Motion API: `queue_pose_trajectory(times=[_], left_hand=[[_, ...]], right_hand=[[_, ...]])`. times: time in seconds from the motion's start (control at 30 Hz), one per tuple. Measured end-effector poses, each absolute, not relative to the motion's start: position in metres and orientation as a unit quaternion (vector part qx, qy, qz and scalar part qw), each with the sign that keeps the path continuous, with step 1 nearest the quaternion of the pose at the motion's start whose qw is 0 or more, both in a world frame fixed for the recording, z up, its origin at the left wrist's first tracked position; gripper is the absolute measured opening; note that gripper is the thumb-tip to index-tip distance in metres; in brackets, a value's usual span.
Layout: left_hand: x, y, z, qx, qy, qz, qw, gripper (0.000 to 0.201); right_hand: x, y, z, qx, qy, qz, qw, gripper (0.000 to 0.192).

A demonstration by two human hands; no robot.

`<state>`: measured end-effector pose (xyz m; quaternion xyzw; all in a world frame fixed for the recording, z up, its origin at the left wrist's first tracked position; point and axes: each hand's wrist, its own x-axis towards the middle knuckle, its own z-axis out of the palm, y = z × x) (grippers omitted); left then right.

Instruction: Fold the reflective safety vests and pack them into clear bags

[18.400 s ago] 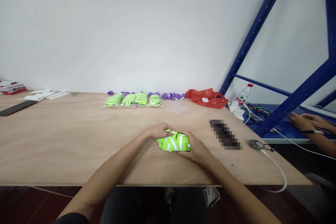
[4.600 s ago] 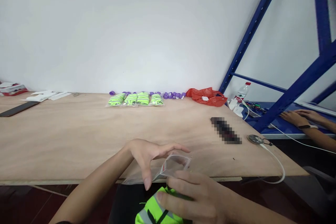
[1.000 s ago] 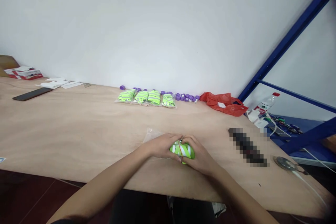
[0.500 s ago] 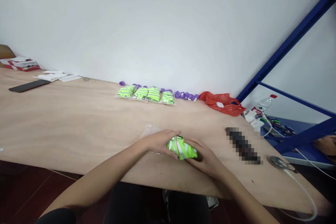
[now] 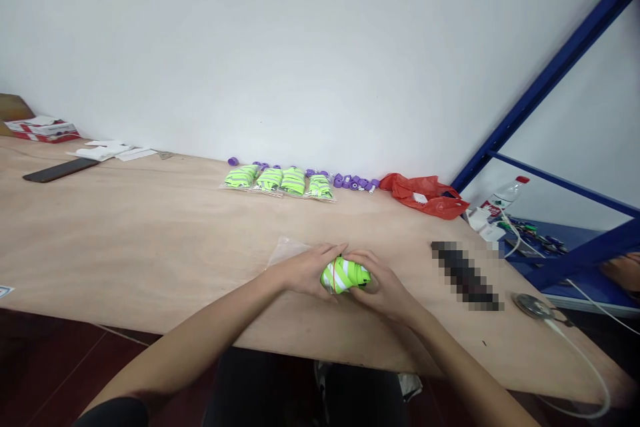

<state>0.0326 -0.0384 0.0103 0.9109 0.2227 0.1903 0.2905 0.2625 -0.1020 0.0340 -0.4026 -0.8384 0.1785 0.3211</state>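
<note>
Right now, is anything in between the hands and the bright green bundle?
No. Both hands are already on it: the left hand and the right hand press against the green bundle from either side, on the table. A clear plastic bag lies just behind the left hand, not between.

Plywood table (image 5: 125,240): bagged vests (image 5: 278,181), purple caps (image 5: 353,182), red bag (image 5: 425,188), phone (image 5: 60,169).

You have two hands on one folded green vest (image 5: 345,275) at lower centre. Four bagged vests (image 5: 278,181) line up at the frame's middle, beside a cluster of purple caps (image 5: 353,182) too small to count. One red bag (image 5: 425,188), one water bottle (image 5: 503,197) and one dark phone (image 5: 60,169) at left.
</note>
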Motion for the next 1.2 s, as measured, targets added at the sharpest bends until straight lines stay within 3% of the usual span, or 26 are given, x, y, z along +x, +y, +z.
queue_pose_trajectory(times=[0.37, 0.47, 0.57, 0.63, 0.77, 0.9, 0.97, 1.1, 1.2], left_hand=[[0.042, -0.047, 0.02, 0.94, 0.246, 0.166, 0.169, 0.108], [0.04, -0.044, 0.02, 0.941, 0.241, 0.165, 0.172, 0.109], [0.036, -0.038, 0.018, 0.934, 0.237, 0.179, 0.198, 0.106], [0.033, -0.036, 0.019, 0.931, 0.236, 0.186, 0.209, 0.097], [0.028, -0.04, 0.025, 0.94, 0.245, 0.172, 0.163, 0.077], [0.018, -0.045, 0.034, 0.937, 0.292, 0.155, 0.115, 0.087], [0.014, -0.045, 0.037, 0.932, 0.31, 0.143, 0.124, 0.08], [0.012, -0.041, 0.042, 0.928, 0.293, 0.147, 0.177, 0.047], [0.012, -0.037, 0.044, 0.922, 0.279, 0.166, 0.211, 0.043]], right_hand=[[0.256, -0.096, 0.005, -0.432, -0.798, 0.224, 0.356, 0.054], [0.259, -0.101, 0.006, -0.439, -0.815, 0.214, 0.311, 0.058], [0.264, -0.107, 0.012, -0.441, -0.842, 0.2, 0.238, 0.082], [0.266, -0.108, 0.014, -0.438, -0.851, 0.184, 0.222, 0.088], [0.268, -0.105, 0.008, -0.416, -0.864, 0.14, 0.247, 0.064], [0.268, -0.1, 0.0, -0.437, -0.849, 0.128, 0.266, 0.05], [0.268, -0.096, 0.001, -0.449, -0.838, 0.144, 0.275, 0.044], [0.263, -0.09, 0.013, -0.454, -0.813, 0.187, 0.314, 0.034], [0.256, -0.085, 0.022, -0.453, -0.798, 0.219, 0.331, 0.028]])
